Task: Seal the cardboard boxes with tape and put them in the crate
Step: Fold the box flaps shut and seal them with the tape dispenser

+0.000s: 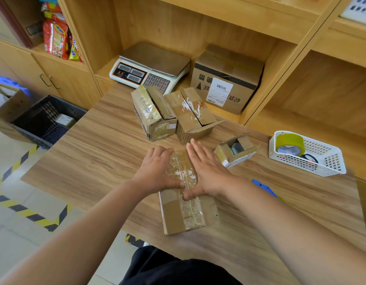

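A long cardboard box [186, 210] lies on the wooden table [91, 161] in front of me, with clear tape along its top seam. My left hand [159, 169] lies on its far left part, fingers bent over the far edge, thumb on the seam. My right hand [206, 167] presses flat on its far right part with straight fingers. Two unsealed boxes [153, 114] [193, 115] stand further back. A small open box [236, 150] sits to the right. The dark crate [44, 120] stands on the floor at the left, holding one small box [64, 119].
A white basket [322, 161] at the right holds a yellow tape roll [290, 144]. A weighing scale [149, 64] and a large labelled box [225, 79] sit in the shelf recess behind. A blue object [263, 188] lies by my right forearm.
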